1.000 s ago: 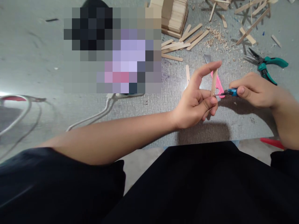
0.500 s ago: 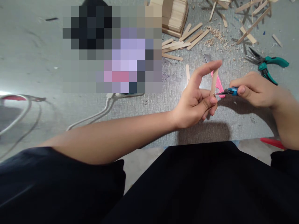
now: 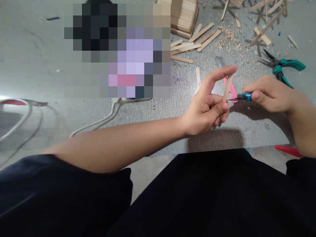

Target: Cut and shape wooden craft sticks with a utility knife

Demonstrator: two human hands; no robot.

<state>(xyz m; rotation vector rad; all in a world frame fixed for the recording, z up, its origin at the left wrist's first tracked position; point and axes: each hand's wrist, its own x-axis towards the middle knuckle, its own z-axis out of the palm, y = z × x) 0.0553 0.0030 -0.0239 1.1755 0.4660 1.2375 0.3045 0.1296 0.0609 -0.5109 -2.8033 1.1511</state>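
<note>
Upright between the thumb and fingers of my left hand (image 3: 209, 102) is a wooden craft stick (image 3: 227, 87), with my index finger bent over its upper end. My right hand (image 3: 273, 93) is closed on a small blue-handled tool (image 3: 247, 96), whose dark, pointed jaws touch or nearly touch the stick's lower part. Behind the stick, a pink cutter (image 3: 232, 90) with a metal blade lies on the table (image 3: 158, 115), partly covered by my left hand. Another stick (image 3: 198, 76) lies just behind my left hand.
Green-handled pliers (image 3: 281, 65) lie behind my right hand. Farther back are stacked craft sticks (image 3: 184, 16), loose sticks (image 3: 207, 36), wood shavings (image 3: 229, 38) and crossed sticks (image 3: 269, 26). A white cable (image 3: 98, 121) runs behind my left forearm. The back left is pixelated.
The stick's upper end and my left index finger have shifted slightly to the right. The blue-handled tool stays in my right hand, close to the stick's lower part.
</note>
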